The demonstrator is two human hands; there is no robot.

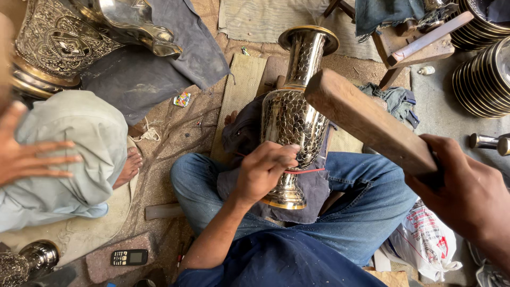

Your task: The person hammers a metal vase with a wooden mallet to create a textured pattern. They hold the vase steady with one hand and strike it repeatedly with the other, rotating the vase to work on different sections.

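Observation:
A tall engraved metal vase [295,101] lies across my lap on a dark cloth [313,186], its flared mouth pointing away from me. My left hand [265,167] is closed on a small thin tool pressed against the vase's lower body, near a red line. My right hand [467,194] grips a thick wooden mallet [366,119], raised above and to the right of the vase. I sit cross-legged in blue jeans.
Another person's hand [32,157] and bent knee in pale cloth are at the left, beside a large ornate metal vessel [58,40]. Stacked metal plates [486,79] stand at the right. A small phone [129,257] lies on the floor, and a plastic bag [425,242] at lower right.

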